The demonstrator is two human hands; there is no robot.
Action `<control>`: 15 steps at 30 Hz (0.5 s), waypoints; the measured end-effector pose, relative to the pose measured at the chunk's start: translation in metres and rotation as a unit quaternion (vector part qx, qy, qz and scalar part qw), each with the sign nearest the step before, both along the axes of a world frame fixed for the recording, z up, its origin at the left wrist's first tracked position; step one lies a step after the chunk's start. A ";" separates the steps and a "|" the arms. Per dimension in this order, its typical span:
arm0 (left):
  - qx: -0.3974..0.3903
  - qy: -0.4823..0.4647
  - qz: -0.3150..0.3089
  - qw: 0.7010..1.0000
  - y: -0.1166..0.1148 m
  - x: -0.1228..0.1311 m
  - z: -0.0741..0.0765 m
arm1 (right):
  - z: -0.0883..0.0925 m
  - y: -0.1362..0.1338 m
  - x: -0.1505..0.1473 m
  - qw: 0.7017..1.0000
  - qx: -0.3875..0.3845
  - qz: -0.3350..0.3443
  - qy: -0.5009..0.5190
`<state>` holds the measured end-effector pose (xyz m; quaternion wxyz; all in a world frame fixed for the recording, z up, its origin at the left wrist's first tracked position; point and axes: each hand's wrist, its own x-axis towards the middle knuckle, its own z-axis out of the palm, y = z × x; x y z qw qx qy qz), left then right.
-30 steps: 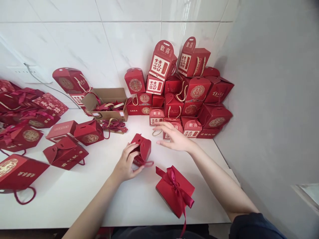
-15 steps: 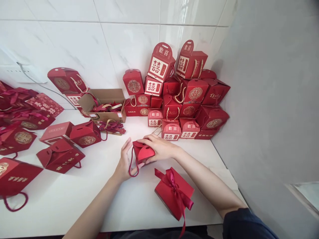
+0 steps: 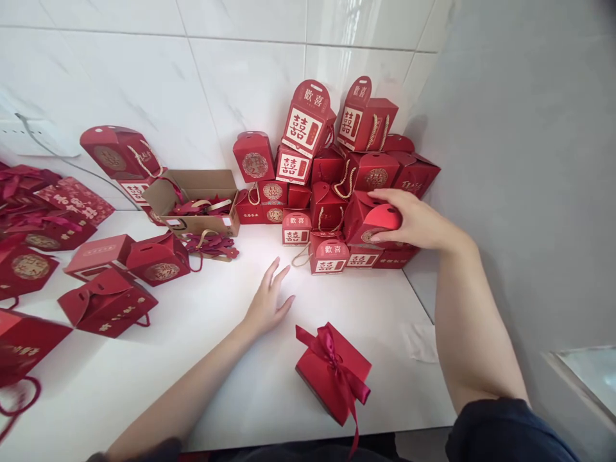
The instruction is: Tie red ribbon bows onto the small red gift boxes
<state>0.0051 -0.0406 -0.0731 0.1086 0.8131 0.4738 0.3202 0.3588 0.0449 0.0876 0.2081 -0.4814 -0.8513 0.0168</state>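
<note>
My right hand [image 3: 409,218] grips a red gift box [image 3: 359,218] with a gold round emblem, at the right side of the stack of boxes. Its fingers lie over the box's top and side; whether the box rests fully on those beneath cannot be told. My left hand [image 3: 270,298] is empty, fingers spread, just above the white table [image 3: 216,359]. Between my forearms lies a red box tied with a satin ribbon bow [image 3: 333,362]. Nearest my left fingertips in the stack is a small red box with a white label [image 3: 296,230].
Against the tiled wall stands an open cardboard box [image 3: 202,223] holding ribbon-like pieces, with more pieces [image 3: 212,244] before it. Several red gift boxes [image 3: 108,301] fill the left side. A grey wall [image 3: 520,192] bounds the right, near a crumpled white tissue [image 3: 419,341].
The red box that both hands held at the table's middle is now in my right hand, up and right at the stack. My left hand has let go and moved slightly right.
</note>
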 end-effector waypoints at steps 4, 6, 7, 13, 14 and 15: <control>-0.014 0.005 -0.054 0.998 0.032 0.047 -0.004 | -0.033 0.018 -0.005 0.989 0.012 -0.096 -0.114; -0.017 -0.004 -0.066 0.998 0.045 0.066 -0.008 | -0.047 0.013 -0.013 0.989 0.045 -0.095 -0.104; -0.017 -0.013 -0.064 0.998 0.050 0.074 -0.011 | -0.053 0.009 -0.018 0.990 0.060 -0.088 -0.093; -0.043 -0.093 0.007 0.995 0.070 0.098 -0.026 | -0.068 0.003 -0.031 0.986 0.119 -0.114 -0.037; -0.049 -0.101 0.013 0.994 0.072 0.099 -0.028 | -0.068 0.005 -0.031 0.985 0.121 -0.116 -0.032; -0.054 -0.106 0.015 0.993 0.073 0.099 -0.029 | -0.069 0.006 -0.031 0.985 0.121 -0.117 -0.027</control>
